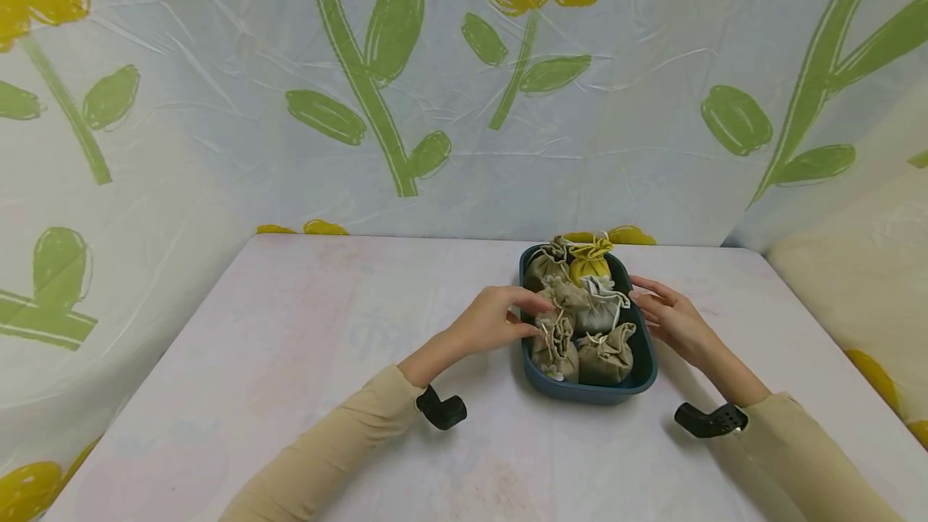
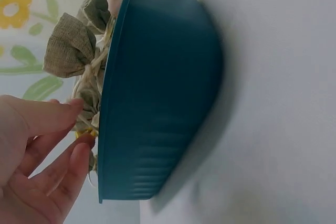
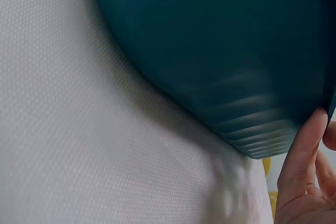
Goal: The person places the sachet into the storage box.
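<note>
A dark teal plastic basin (image 1: 589, 395) stands on the table, holding several small drawstring pouches. One pouch is yellow (image 1: 590, 268), one whitish grey (image 1: 600, 311), and the rest are brown, such as the front-right pouch (image 1: 607, 357). My left hand (image 1: 500, 319) reaches over the left rim, its thumb and fingers apart beside the left-hand brown pouches; the left wrist view shows the fingers (image 2: 79, 163) close to a brown pouch (image 2: 71, 45). At the opposite rim, my right hand (image 1: 674, 321) holds the basin's edge, one fingertip (image 3: 314, 124) below the lip.
The basin sits on the right half of a pale, faintly patterned table (image 1: 348, 345). Behind it hangs a white cloth (image 1: 609, 103) printed with yellow flowers and green leaves. A black band with a camera (image 1: 441, 409) is on each wrist.
</note>
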Motion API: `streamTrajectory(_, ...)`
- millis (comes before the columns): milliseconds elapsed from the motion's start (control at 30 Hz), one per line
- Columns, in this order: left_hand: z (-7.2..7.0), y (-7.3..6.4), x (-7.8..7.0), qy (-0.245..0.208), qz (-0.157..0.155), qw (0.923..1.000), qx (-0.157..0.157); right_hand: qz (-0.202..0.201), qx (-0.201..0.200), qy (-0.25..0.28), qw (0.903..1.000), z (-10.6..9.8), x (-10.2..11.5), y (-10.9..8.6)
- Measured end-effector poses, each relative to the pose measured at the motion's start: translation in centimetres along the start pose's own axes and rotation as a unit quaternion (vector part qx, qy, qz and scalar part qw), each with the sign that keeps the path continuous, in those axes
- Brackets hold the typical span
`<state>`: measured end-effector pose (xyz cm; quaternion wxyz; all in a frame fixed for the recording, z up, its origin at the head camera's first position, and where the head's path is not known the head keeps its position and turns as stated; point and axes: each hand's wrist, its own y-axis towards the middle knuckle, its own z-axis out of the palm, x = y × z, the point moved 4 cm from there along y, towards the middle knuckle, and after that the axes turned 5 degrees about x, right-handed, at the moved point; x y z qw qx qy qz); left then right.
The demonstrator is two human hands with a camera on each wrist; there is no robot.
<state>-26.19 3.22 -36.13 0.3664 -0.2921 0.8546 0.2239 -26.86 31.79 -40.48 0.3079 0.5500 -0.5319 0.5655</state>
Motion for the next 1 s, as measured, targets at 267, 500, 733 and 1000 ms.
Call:
streamTrajectory(267,-1.3,-1.6,2.0,-0.012,-0.038,0.997,-0.067,0.003,-0.029,-0.041,0.9987,-0.3,-0.2,0.2)
streamTrajectory(500,-3.2,-3.9,4.0,-0.016,-0.072,0.9906,-0.115,-0.054,-0.152,-0.105,0.9813,-0.6,-0.2,-0.3)
streamTrajectory(733,-5.7,-6.6,5.9,0.017,-0.094,0.9798,-0.176,-0.097,-0.185,-0.177,0.9618,-0.8,0.5,-0.7)
streamTrajectory(1000,-9.4,-10.1,8.5,0.166,-0.084,0.9623,-0.199,-0.188,-0.174,-0.345,0.9029,-2.9,1.6,-1.0)
